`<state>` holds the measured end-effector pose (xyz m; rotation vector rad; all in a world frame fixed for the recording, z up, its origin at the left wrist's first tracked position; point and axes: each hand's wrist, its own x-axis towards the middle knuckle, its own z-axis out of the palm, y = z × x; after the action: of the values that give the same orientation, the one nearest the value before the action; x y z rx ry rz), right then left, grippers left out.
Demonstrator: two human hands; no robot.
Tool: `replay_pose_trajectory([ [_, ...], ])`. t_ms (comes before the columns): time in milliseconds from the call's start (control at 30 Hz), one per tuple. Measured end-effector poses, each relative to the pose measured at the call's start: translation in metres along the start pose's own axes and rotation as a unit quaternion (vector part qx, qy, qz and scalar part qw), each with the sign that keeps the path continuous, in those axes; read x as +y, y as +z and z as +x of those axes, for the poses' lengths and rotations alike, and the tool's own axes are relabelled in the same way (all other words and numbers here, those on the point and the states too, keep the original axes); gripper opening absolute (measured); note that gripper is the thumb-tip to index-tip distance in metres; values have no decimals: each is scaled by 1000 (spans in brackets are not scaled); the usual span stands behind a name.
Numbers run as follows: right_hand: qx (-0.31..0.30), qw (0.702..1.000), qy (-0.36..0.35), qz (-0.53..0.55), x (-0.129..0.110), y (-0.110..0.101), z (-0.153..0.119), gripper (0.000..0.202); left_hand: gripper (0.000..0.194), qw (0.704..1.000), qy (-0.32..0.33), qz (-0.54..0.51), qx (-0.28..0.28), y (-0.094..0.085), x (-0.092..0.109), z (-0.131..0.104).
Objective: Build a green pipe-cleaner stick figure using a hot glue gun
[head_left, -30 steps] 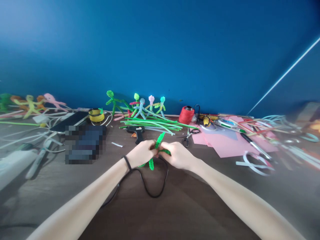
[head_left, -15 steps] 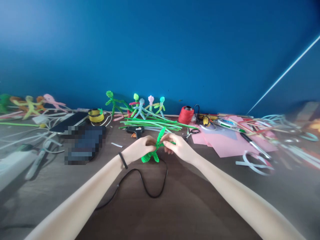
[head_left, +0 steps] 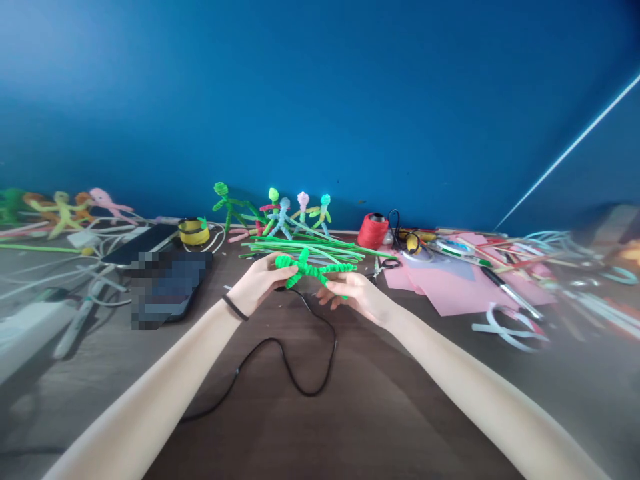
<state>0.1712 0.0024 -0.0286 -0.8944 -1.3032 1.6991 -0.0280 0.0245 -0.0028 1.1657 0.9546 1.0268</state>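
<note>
A bright green pipe cleaner figure point(head_left: 311, 270) lies roughly sideways between my hands, its round coiled head to the left and its limbs spread. My left hand point(head_left: 263, 280) pinches it near the head, thumb across the front. Around the limbs at the right end, my right hand point(head_left: 357, 293) has closed its thumb and index finger, while the other fingers curl below. Just behind the figure is a heap of green pipe cleaners point(head_left: 330, 250). The glue gun there is mostly hidden by my left hand and the figure.
Several finished pipe cleaner figures point(head_left: 284, 217) lean near the blue wall. A red thread spool point(head_left: 373, 231), pink paper point(head_left: 450, 293) and a pen point(head_left: 510, 291) are to the right. Leftward lie a phone point(head_left: 175, 287) and yellow ribbon roll point(head_left: 194, 232). A black cable point(head_left: 300, 390) loops in front.
The green figure has been raised and turned from upright to sideways, its head now at the left. My left hand moved up and left; my right hand shifted its grip to the limbs.
</note>
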Motion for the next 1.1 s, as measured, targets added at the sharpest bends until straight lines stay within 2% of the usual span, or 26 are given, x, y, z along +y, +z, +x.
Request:
replay_pose_trajectory([
  [167,45,999,-2,22,-2,-2,0,27,27,999,-18,16,-34,-5,4,-2],
  [300,3,999,13,-36,2,-2,-1,28,17,999,-6,-14,-45,-6,1,-2],
  [467,-39,992,25,-115,4,4,-5,30,17,994,2,-84,-76,0,-5,-2],
  [567,-13,988,7,-155,3,8,-5,26,18,988,1,-133,-78,6,-7,-2],
  [700,61,986,-26,-155,3,9,-3,22,23,983,-40,-170,-59,11,-7,-3],
  [767,82,985,-39,-150,3,8,-1,22,24,985,-63,-152,-48,15,-9,-5],
  [833,87,983,-47,-156,4,8,-1,21,25,989,-72,-113,-65,19,-11,-7],
  [933,79,979,-60,-175,5,9,-2,20,25,992,-50,-53,-105,24,-14,-9],
  [1100,72,973,-93,-200,8,8,-1,19,22,995,-24,24,-97,25,-15,-9],
])
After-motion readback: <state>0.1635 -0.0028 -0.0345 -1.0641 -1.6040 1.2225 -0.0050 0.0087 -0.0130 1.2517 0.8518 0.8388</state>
